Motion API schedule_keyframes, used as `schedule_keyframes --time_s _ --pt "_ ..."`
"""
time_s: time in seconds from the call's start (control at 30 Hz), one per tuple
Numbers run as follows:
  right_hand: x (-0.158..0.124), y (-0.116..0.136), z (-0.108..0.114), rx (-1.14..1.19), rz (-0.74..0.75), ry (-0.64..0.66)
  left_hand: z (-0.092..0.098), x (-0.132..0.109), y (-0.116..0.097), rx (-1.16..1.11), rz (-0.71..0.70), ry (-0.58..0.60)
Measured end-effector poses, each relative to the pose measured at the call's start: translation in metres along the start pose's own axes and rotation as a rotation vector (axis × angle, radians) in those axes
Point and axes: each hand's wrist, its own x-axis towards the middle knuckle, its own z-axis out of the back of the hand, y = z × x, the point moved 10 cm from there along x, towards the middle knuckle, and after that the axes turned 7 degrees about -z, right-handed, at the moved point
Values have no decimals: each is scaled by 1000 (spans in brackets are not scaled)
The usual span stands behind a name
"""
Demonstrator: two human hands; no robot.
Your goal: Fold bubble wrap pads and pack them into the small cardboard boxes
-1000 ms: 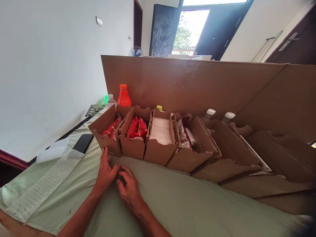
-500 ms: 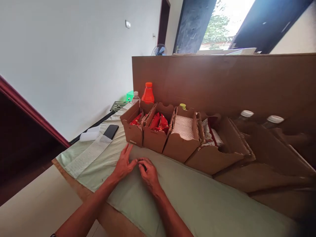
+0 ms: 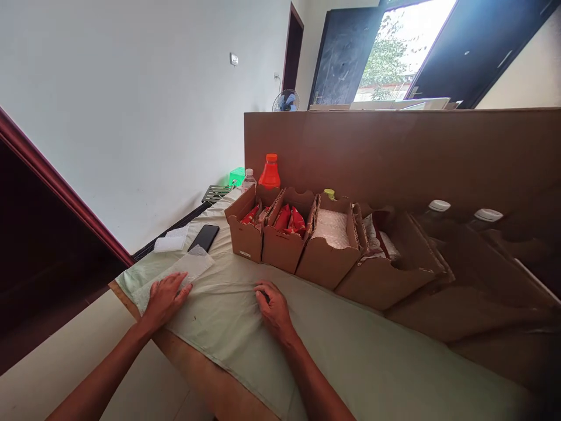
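Note:
My left hand [image 3: 168,297] lies with its fingers spread on a strip of whitish bubble wrap [image 3: 198,263] at the left of the cloth. My right hand [image 3: 274,307] rests on the green cloth [image 3: 228,316] with its fingers curled round a small dark thing, mostly hidden, that I cannot make out. A black phone [image 3: 204,238] lies just beyond the wrap, beside a folded white piece [image 3: 170,241]. The nearest box to my right hand is a cardboard bin [image 3: 248,241] with red packets inside.
Several cardboard bins [image 3: 328,261] run rightward, holding red packets [image 3: 289,220] and bubble wrap [image 3: 332,228]. Behind them stand a red bottle [image 3: 270,172], a clear bottle [image 3: 249,180] and a tall cardboard panel [image 3: 372,152]. The table edge [image 3: 193,356] is near my forearms.
My left hand has moved left, away from my right hand, and onto the bubble wrap. My right hand stays curled at nearly the same place. The view has shifted slightly.

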Motion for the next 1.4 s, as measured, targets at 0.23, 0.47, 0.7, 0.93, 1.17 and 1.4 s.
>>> schedule_keyframes --time_s 0.23,0.47,0.7,0.93,1.17,1.4 --pt "0 0 1 -18 -8 3 56 87 71 120 174 -81" --pt "0 -2 2 -29 -14 -14 39 157 86 135 98 60" --pt "-1 0 2 -8 -35 -11 80 109 76 90 -39 -160" --pt "0 2 1 8 -27 6 58 11 83 -6 -140 -133" --pt "0 3 0 2 -8 -14 50 17 43 -65 -194 -23" --pt "-2 8 1 -27 18 -20 15 102 27 45 -15 173"
